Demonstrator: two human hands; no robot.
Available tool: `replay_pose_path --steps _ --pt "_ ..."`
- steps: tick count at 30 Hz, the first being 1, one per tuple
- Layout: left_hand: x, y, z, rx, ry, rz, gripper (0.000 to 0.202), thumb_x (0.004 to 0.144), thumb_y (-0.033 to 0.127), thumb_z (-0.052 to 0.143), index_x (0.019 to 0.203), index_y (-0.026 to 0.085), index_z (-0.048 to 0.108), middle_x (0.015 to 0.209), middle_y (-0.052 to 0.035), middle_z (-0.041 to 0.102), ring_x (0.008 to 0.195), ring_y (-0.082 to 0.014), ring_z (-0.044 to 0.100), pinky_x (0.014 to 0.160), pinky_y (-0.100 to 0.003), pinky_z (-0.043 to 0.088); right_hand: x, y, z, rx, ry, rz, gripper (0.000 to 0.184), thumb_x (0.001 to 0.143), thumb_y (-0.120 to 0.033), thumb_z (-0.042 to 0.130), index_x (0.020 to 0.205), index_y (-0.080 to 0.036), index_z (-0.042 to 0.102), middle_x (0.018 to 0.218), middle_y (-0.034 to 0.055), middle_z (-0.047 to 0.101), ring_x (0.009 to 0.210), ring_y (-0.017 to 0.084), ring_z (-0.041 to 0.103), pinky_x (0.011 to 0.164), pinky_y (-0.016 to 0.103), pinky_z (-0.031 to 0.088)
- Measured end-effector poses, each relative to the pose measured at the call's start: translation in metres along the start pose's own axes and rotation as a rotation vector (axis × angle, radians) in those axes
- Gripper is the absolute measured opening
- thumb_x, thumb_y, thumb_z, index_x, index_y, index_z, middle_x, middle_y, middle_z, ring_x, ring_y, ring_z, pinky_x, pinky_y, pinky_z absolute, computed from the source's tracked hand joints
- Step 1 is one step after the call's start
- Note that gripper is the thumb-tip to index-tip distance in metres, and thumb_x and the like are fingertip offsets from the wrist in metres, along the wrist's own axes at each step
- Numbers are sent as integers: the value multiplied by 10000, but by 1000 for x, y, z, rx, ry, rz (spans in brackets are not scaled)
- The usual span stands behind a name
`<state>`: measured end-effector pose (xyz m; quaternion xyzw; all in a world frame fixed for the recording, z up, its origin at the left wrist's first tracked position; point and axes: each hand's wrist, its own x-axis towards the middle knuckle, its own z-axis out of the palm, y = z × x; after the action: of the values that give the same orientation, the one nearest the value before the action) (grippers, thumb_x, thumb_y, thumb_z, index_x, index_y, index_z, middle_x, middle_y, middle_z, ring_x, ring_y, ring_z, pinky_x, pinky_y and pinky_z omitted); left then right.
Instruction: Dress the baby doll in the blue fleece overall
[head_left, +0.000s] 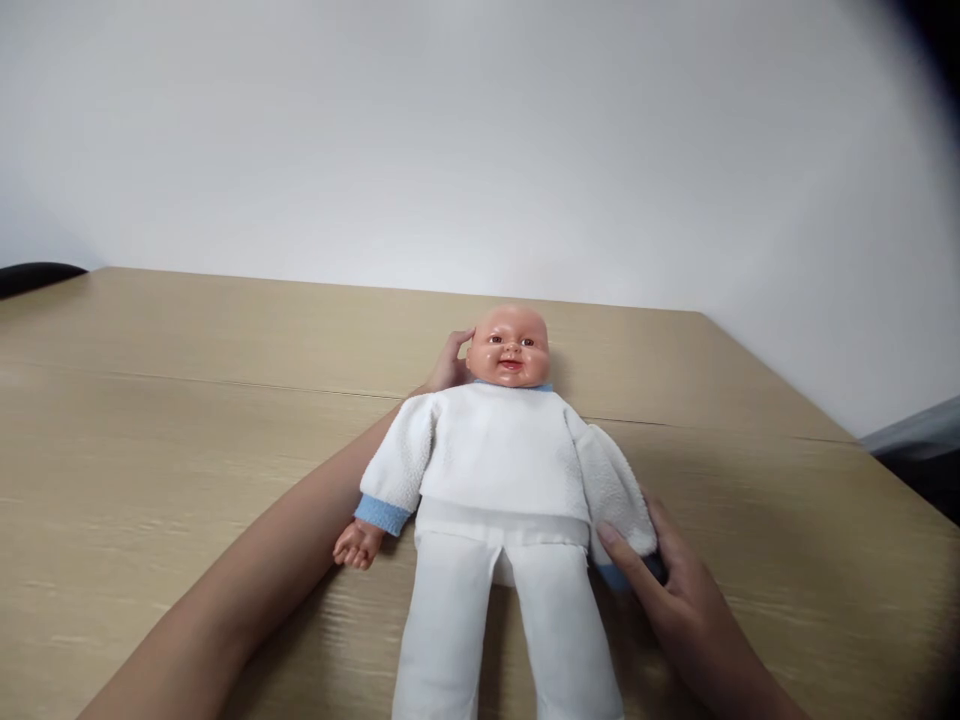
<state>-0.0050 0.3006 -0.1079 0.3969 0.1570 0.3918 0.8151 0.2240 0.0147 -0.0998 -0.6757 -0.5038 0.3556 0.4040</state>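
Note:
A baby doll (501, 455) with a bald plastic head lies face up on the table, its legs toward me. It wears a white fleece top with blue cuffs and collar, and white trousers. My left hand (451, 362) is at the side of the doll's head (512, 350), closed against it, with most fingers hidden behind the head. My right hand (667, 560) grips the doll's sleeve (619, 490) near the blue cuff, thumb on top and fingers underneath. The doll's other hand (358, 543) rests beside my left forearm.
The wooden table (150, 440) has a seam running across it, and its far edge meets a pale wall (450, 140). A dark rounded object (41, 278) shows at the far left. Another dark object (922, 450) stands beyond the right edge.

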Motion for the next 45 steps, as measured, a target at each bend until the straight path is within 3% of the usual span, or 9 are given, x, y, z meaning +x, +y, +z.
replay_pose_path --steps 3,9,14,20,27,33,40,45 --pt "-1 10 -7 29 37 -135 778 906 707 577 1361 89 707 1428 -154 742 1518 -385 553 1343 -489 354 0 0 0 -51 3 -7 744 967 -717 651 1575 -300 550 1616 105 618 1521 393 543 1323 581 367" --pt "-3 19 -11 136 -44 -208 738 849 723 623 1216 96 750 1255 -181 815 1372 -441 665 1243 -530 457 0 3 0 -153 41 -79 733 989 -694 625 1585 -274 550 1579 121 648 1500 395 568 1281 545 449" --pt "-4 19 -8 156 1 -179 662 819 674 690 1145 100 747 1159 -182 837 1255 -413 726 1168 -482 502 2 7 -1 -217 85 -111 696 991 -707 602 1551 -296 567 1558 109 659 1447 381 613 1279 580 443" --pt "-1 18 -6 172 37 -120 616 837 636 701 1168 119 752 1182 -148 835 1224 -388 732 1121 -441 515 1 8 -2 -221 85 -70 721 976 -734 597 1569 -330 531 1591 83 637 1477 382 593 1273 616 444" --pt "1 17 -5 181 8 -97 609 870 623 700 1224 130 752 1194 -140 833 1241 -397 725 1158 -484 500 0 5 -2 -212 63 -75 727 1001 -708 590 1635 -378 461 1682 46 556 1575 358 496 1325 586 377" --pt "3 16 -11 144 7 -81 575 881 575 738 1251 136 750 1189 -128 835 1247 -385 733 1194 -497 485 1 6 -2 -191 51 -109 711 1015 -682 589 1633 -353 466 1695 81 533 1576 357 490 1343 607 322" --pt "-1 14 -5 125 -67 -70 566 941 582 714 1261 119 772 1228 -149 827 1291 -385 722 1261 -508 439 2 7 -5 -223 44 -122 693 1014 -677 586 1612 -340 493 1664 83 567 1552 360 520 1327 595 366" --pt "-4 10 -4 159 -60 -108 605 958 639 687 1254 122 791 1277 -166 810 1282 -402 730 1235 -537 478 3 8 -6 -224 28 -122 676 1016 -682 580 1597 -348 494 1680 78 544 1574 351 489 1341 611 327"
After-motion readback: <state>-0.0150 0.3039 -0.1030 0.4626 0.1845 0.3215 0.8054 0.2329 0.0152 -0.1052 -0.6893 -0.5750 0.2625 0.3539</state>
